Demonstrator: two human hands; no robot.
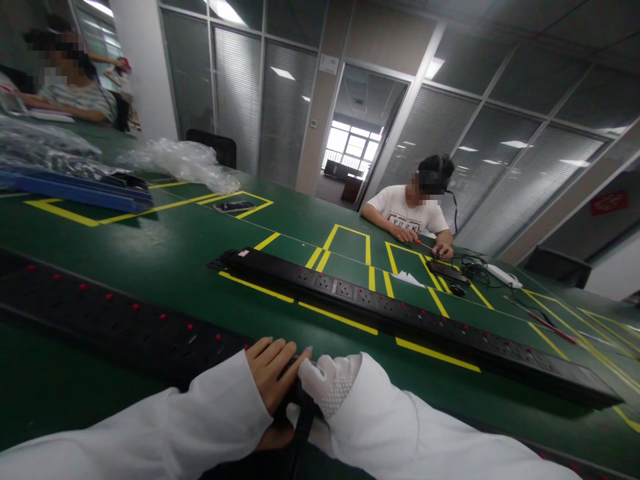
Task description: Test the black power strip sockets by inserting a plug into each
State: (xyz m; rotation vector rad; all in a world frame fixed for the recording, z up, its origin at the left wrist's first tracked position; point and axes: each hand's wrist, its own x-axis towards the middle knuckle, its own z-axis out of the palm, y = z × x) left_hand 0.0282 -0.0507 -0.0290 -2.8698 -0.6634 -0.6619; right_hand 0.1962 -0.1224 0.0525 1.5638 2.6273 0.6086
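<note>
My bare left hand (273,373) is closed, its fingers over the near black power strip (165,333) and its thumb reaching toward my other hand. This strip has a row of red dots and runs off the left side. Right beside it, my right hand (334,383) wears a white dotted glove and is curled around a black cable (301,427) that hangs down toward me. The palms and the exact join between cable and strip are hidden. Beyond my hands, a second long black power strip (380,303) lies slantwise on the green table (200,247).
Across the table a person (413,207) handles a small tool near tangled cables and a white power strip (503,275). Yellow tape (337,319) marks the tabletop. At the left lie clear plastic wrap (180,163), a blue rail (80,190) and a phone (234,207). Another person (75,93) sits far left.
</note>
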